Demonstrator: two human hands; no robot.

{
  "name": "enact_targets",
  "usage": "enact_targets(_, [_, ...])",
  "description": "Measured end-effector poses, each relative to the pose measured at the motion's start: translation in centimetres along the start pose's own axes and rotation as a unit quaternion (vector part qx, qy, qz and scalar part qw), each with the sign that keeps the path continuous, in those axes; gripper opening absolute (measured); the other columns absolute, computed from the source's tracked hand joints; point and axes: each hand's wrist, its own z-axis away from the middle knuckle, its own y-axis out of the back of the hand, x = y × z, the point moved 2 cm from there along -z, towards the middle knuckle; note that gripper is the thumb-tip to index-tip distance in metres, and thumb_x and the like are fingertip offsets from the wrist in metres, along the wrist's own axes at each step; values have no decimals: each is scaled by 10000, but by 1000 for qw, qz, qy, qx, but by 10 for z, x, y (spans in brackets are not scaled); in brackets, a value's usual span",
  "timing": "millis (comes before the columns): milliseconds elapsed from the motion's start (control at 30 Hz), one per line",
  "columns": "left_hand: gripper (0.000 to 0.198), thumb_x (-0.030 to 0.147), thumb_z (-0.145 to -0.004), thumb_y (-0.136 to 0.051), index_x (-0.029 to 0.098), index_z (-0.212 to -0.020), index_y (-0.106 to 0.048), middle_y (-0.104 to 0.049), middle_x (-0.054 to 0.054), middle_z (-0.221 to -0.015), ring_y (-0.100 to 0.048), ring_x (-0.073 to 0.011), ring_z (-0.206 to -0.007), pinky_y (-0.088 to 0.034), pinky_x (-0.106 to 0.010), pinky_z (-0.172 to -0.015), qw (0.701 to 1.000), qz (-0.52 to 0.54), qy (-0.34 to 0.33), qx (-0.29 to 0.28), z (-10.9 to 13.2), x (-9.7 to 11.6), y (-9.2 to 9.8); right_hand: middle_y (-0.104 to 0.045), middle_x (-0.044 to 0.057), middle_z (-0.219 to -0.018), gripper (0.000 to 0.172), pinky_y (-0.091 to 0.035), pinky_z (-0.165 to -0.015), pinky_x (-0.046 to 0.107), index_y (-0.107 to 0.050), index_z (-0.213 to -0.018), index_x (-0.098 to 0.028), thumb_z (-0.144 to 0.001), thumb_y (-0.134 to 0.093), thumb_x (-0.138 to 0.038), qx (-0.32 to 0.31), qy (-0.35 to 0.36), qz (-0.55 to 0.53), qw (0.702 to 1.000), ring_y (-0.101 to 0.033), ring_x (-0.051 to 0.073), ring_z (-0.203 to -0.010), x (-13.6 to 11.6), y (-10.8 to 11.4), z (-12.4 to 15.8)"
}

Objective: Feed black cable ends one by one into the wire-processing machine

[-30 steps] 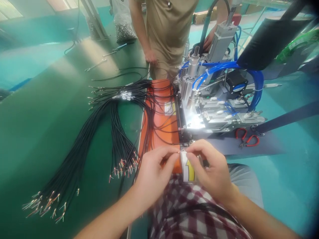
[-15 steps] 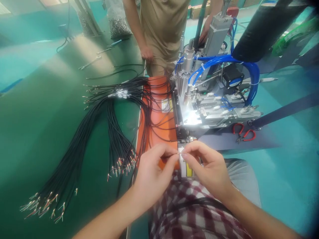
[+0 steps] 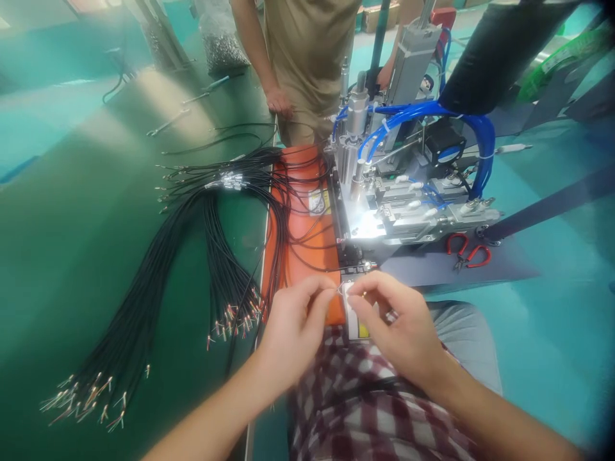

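Observation:
My left hand (image 3: 300,320) is closed in a pinch of thumb and forefinger on fine, pale wires (image 3: 341,289). My right hand (image 3: 396,314) pinches the same wires from the other side, its fingertips a short way apart from the left ones. Both hands are over the front end of the orange block (image 3: 312,240), beside a white and yellow label (image 3: 353,314). Left of them, bundles of black cables (image 3: 166,256) lie on the green table, with stripped, coloured wire ends (image 3: 235,320). A black cable also crosses my lap.
A metal pneumatic machine (image 3: 384,198) with blue hoses (image 3: 486,147) stands right of the orange block. Red-handled cutters (image 3: 464,253) lie on a grey plate in front of it. Another person (image 3: 307,57) stands behind the table. A bag of small metal parts (image 3: 223,48) is at the back.
My fingertips have parted slightly, and the fine wires now show spread between them. The camera view has shifted a little.

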Motion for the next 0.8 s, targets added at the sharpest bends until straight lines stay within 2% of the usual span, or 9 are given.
enact_targets(133, [231,311,-970,-431,191,-794,-521,-459,45,-688,-391,-93,-612,-338,-212,-572,999,26,15,-24,-1,1,3,-611,-24,-785,118,-434,-599,226,-634,-922,-206,-882,-580,-108,43,40,10,998,-514,97,-636,1,9,-4])
enact_targets(267, [235,325,-980,-411,198,-801,-495,-464,46,-712,-399,-98,-638,-345,-220,-603,999,26,14,-28,0,-1,2,-623,2,-875,217,-454,-622,223,-651,-1043,-198,-890,-567,-69,45,75,6,996,-535,97,-690,1,5,-5])
enact_targets(433, [246,332,-979,-411,194,-795,-499,-471,37,-719,-415,-107,-667,-343,-229,-626,999,36,21,-29,-1,-3,2,-641,26,-905,216,-472,-613,230,-671,-1029,-194,-886,-578,-63,39,95,8,995,-564,112,-727,1,1,-5])
enact_targets(700, [242,333,-964,-448,182,-789,-521,-423,42,-676,-363,-93,-612,-317,-214,-568,995,92,43,-18,-2,-3,2,-669,31,-891,213,-494,-670,252,-661,-980,-193,-862,-592,-31,53,148,35,987,-604,127,-759,3,2,-1])
enact_targets(800, [227,323,-962,-453,180,-808,-539,-440,40,-675,-370,-90,-605,-321,-210,-565,993,110,41,-11,-2,-4,1,-665,19,-874,204,-474,-606,230,-655,-966,-194,-860,-587,-33,46,130,13,990,-590,113,-720,3,0,1])
